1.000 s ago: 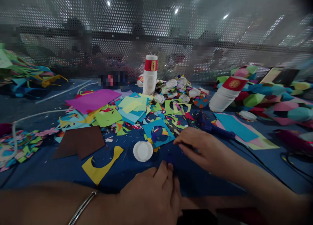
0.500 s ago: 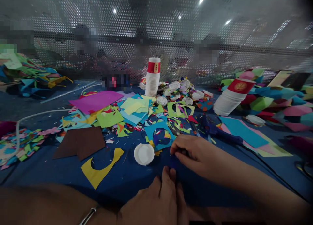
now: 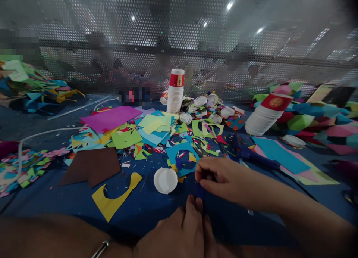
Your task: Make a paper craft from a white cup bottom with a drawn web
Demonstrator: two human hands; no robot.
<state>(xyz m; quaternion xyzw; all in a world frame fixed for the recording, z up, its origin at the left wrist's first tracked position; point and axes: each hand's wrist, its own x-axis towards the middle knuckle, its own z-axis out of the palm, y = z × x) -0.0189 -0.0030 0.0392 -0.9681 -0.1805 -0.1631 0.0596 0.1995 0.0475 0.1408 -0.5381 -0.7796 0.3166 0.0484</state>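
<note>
My right hand (image 3: pixel 223 177) reaches in from the right, its fingers curled and pinched on a small dark blue piece (image 3: pixel 199 190) just above the blue tabletop (image 3: pixel 69 198). At the bottom edge my left hand (image 3: pixel 181 232) has its fingers pressed together, their tips touching the lower end of the same blue piece. A metal bangle (image 3: pixel 101 248) is on my left wrist. A white paper cup bottom (image 3: pixel 165 180) lies just left of both hands. A blue sheet with cut-out holes (image 3: pixel 181 157) lies behind it.
Coloured paper scraps cover the table: a yellow offcut (image 3: pixel 114 198), a brown sheet (image 3: pixel 92 166), a magenta sheet (image 3: pixel 110 117). An upright cup stack (image 3: pixel 175 92) and a leaning one (image 3: pixel 264 114) stand behind. A blue tool with a cable (image 3: pixel 251 155) lies right. Perforated screen behind.
My right hand has drawn left and closer to my left hand, closing its fingers on the small blue piece. My left hand has slid down toward the frame's bottom.
</note>
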